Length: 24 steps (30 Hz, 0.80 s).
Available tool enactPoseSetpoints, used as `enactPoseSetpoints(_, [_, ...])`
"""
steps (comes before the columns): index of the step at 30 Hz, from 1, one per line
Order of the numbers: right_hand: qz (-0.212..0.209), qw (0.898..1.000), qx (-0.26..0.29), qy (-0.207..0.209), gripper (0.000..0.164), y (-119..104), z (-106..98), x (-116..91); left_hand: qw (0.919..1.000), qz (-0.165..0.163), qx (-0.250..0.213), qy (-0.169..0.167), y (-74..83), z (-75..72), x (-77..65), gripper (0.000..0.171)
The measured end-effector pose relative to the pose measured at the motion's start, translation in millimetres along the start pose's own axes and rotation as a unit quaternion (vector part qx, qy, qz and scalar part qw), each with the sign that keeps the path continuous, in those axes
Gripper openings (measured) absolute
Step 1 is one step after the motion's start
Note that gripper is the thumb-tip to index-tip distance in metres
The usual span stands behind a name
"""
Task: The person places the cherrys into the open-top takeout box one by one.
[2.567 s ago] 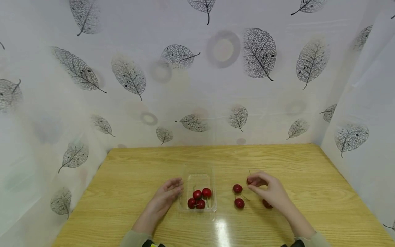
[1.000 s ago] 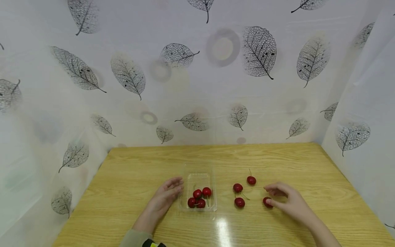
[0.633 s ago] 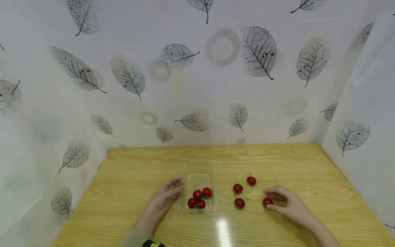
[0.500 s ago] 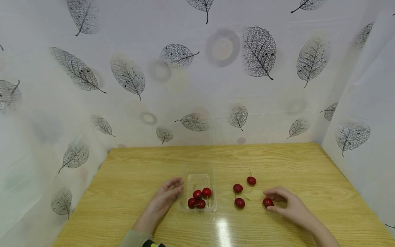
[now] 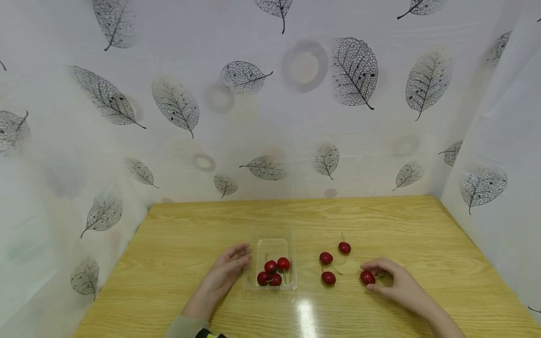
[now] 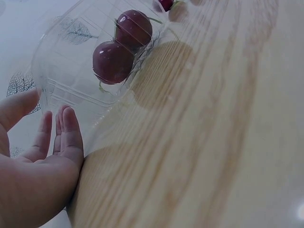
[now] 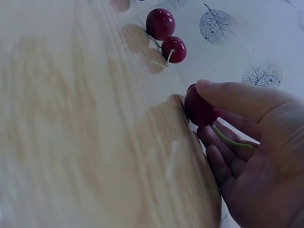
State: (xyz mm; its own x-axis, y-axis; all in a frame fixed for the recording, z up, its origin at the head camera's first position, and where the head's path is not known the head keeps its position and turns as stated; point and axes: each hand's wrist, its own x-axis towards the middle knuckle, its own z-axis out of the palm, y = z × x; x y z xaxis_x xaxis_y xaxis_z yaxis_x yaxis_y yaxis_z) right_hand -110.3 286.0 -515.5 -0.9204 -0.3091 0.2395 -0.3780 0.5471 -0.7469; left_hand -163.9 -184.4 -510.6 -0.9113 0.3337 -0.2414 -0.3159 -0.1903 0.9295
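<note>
My right hand [image 5: 390, 283] pinches a dark red cherry [image 5: 367, 277] between thumb and fingers, low over the table at the right. In the right wrist view the thumb presses one side of this cherry [image 7: 199, 107], and its green stem points back toward the palm. My left hand [image 5: 228, 270] rests beside a clear plastic box [image 5: 294, 263], fingers relaxed and fingertips right at its left wall. Several cherries [image 5: 270, 266] lie inside the box, gathered near its front. Another cherry [image 5: 344, 247], stem upward, lies to the right of the box.
Between box and right hand lie two more cherries, one farther back [image 5: 326, 257] and one nearer [image 5: 328, 278]. The wooden table [image 5: 203, 216] ends at a pale leaf-printed sheet [image 5: 270, 117] behind and along both sides.
My right hand has let go of the cherry at the back, moved right and nearer to me, and taken hold of another cherry. The left hand and the box have stayed put.
</note>
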Motion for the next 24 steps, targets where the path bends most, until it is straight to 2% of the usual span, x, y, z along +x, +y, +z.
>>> enactPoseSetpoints(12, [0.030, 1.000, 0.003, -0.009, 0.036, -2.8, -0.6, 1.6, 1.0000, 0.002, -0.004, 0.002, -0.7, 0.9, -1.0, 0.060])
enactPoseSetpoints(24, [0.082, 0.997, 0.000, -0.015, 0.037, -9.0, -0.7, 5.0, 0.9999, 0.008, -0.011, 0.005, -0.7, -1.0, -1.0, 0.055])
